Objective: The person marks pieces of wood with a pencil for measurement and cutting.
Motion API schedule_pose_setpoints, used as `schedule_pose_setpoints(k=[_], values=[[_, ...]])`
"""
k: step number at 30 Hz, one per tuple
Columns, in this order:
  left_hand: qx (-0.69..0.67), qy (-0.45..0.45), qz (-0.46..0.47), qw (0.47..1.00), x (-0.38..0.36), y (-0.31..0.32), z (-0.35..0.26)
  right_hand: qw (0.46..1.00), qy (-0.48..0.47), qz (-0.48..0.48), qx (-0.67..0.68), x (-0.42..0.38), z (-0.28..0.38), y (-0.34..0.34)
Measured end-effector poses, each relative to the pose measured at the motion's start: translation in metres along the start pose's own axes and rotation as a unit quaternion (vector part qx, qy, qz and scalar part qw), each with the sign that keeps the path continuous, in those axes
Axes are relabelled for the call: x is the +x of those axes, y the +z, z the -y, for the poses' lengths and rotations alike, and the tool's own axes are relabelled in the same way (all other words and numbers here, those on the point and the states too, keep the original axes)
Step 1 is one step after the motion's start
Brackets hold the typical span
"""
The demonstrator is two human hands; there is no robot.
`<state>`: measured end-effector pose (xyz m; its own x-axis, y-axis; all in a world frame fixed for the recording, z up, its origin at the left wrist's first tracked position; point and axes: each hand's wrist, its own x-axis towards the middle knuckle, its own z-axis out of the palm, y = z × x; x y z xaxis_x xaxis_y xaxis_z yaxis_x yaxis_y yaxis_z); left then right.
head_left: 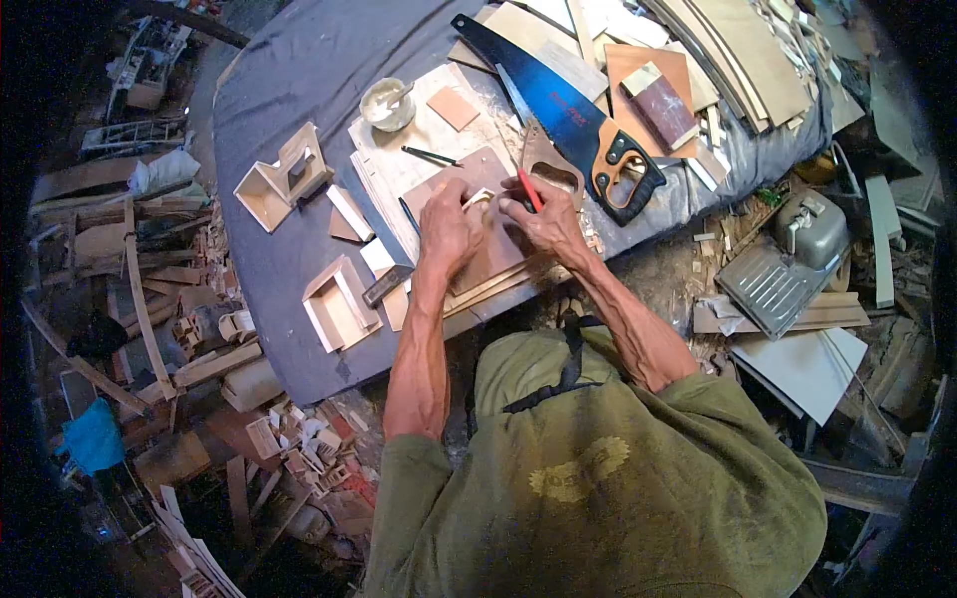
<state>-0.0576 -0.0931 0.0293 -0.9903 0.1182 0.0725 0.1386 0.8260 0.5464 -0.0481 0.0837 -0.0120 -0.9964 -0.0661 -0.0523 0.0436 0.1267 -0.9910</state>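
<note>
Over a brown board on the table, my left hand has its fingers curled round one side of a small pale wooden piece. My right hand is at the other side of that piece, its thumb and fingers closed. A red pencil-like tool lies between the fingers of my right hand. Beyond my left hand lies a dark green pen. The small saw's wooden handle rests just past my right hand. The exact fingertip contacts are partly hidden.
A blue handsaw lies at the right, near a sanding block. A bowl of paste stands at the back. Two small wooden boxes sit at the left. A metal sink is on the floor at right.
</note>
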Motion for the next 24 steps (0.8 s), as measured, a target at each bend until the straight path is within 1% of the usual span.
schedule_pose_setpoints(k=[1,3,4,6,9,12,15,18,21,23,24], values=[[-0.079,-0.023,0.008,0.997,0.000,-0.003,-0.004,1.000,0.006,0.007,0.020,-0.002,0.007,-0.003],[-0.235,-0.067,0.023,0.969,-0.001,-0.008,-0.016,0.999,0.005,0.014,0.052,-0.006,0.019,-0.008],[-0.301,-0.101,0.030,0.948,-0.002,-0.006,-0.018,0.998,-0.001,0.015,0.066,-0.008,0.025,-0.010],[-0.427,-0.168,0.046,0.887,-0.005,-0.002,-0.021,0.997,-0.012,0.016,0.079,-0.010,0.027,-0.014],[-0.439,-0.216,0.038,0.871,-0.010,-0.003,-0.031,0.997,-0.022,0.017,0.074,-0.011,0.024,-0.019],[-0.476,-0.210,0.018,0.854,-0.015,0.004,-0.032,0.998,-0.018,0.009,0.061,-0.012,0.017,-0.021],[-0.503,-0.191,0.017,0.843,-0.019,0.010,-0.030,0.998,-0.018,0.008,0.054,-0.015,0.016,-0.023],[-0.531,-0.145,-0.009,0.835,-0.025,0.013,-0.033,0.999,-0.018,0.012,0.040,-0.019,0.018,-0.026],[-0.515,-0.144,0.007,0.845,-0.029,0.016,-0.028,0.999,-0.014,0.017,0.047,-0.023,0.024,-0.029],[-0.492,-0.154,-0.014,0.857,-0.031,0.017,-0.031,0.998,-0.030,0.013,0.048,-0.025,0.024,-0.030],[-0.480,-0.159,-0.025,0.862,-0.033,0.017,-0.034,0.998,-0.017,0.012,0.059,-0.027,0.024,-0.029]])
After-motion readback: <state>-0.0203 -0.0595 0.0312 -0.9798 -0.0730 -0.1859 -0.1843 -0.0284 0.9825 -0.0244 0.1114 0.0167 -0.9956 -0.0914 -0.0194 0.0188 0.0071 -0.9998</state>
